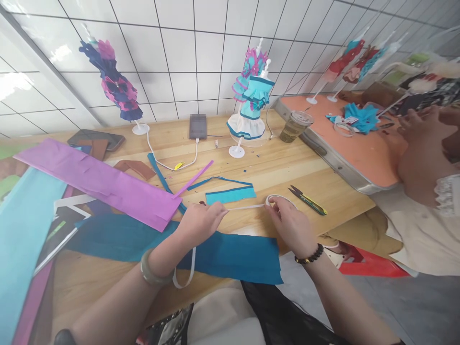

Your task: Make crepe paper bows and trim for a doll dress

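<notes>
My left hand [203,221], with a pale bangle at the wrist, pinches a narrow white tape [246,207]. A loop of the tape hangs below that hand over a dark teal sheet [244,256]. The tape runs taut to a white roll [269,199] closed in my right hand [290,224], which wears a dark bead bracelet. Just beyond the tape lie a turquoise strip [230,194] with a dark edge and a thin pink strip [196,178]. Yellow and black snips [308,200] rest to the right of my right hand.
A purple sheet [104,182] and a light blue sheet [28,230] lie at the left. Dressed doll stands [236,151], a phone [97,139] and a cup [295,127] are toward the back. Another person's hand [424,134] is over the orange table [354,158] at right.
</notes>
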`<state>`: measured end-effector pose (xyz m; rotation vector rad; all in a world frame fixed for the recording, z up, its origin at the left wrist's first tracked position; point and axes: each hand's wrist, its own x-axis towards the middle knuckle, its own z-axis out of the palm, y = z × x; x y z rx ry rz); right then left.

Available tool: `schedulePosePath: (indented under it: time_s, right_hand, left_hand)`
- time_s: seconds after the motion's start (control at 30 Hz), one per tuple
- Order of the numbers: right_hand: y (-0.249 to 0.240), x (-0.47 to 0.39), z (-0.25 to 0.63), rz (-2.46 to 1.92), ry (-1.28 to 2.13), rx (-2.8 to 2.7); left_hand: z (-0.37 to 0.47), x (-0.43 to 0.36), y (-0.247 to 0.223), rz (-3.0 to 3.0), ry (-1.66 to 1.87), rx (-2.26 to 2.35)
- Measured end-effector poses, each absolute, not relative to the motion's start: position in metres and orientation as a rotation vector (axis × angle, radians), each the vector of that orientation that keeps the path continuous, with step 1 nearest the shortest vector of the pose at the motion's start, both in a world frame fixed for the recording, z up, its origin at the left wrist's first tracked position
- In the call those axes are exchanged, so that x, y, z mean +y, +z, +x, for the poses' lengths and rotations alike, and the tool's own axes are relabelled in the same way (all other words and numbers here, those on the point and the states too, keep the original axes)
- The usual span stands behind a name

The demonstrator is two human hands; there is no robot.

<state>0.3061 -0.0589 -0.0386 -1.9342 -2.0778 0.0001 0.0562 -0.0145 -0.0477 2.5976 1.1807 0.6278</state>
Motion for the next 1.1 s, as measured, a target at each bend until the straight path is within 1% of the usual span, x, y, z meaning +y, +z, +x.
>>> schedulePosePath:
  time_s: [0.07,0.17,0.3,0.43,0.6,0.73,0.93,1.1]
  right_hand:
    - [-0.037,-0.053,0.308,-1.901,-0.002,-2.107]
    - [-0.031,-0.042,0.311,-1.842,0.141,-2.103]
    - [-0.019,-0.03,0.315,-1.848,0.369,-2.067]
    - [-0.007,-0.016,0.318,-1.926,0.5,-2.16]
    - [0.005,0.001,0.316,-2.055,0.469,-2.286]
    - [0.011,0.01,0.316,-2.072,0.517,-2.369]
    - [0.009,0.021,0.324,-2.14,0.442,-2.589]
    - [0.003,0.025,0.323,-2.139,0.374,-2.666]
  left_hand:
    - [0.055,-0.012,-0.044,2.309,0.602,1.267]
    - [0.053,-0.006,-0.041,1.883,0.582,1.313]
    - [0.049,0.002,-0.044,1.608,0.563,1.329]
    - [0.042,0.008,-0.045,1.571,0.554,1.363]
    - [0.035,0.012,-0.046,1.52,0.531,1.454]
    - [0.031,0.015,-0.052,1.459,0.507,1.407]
    - [0.031,0.017,-0.06,1.486,0.538,1.415]
    - [0.033,0.016,-0.06,1.486,0.534,1.428]
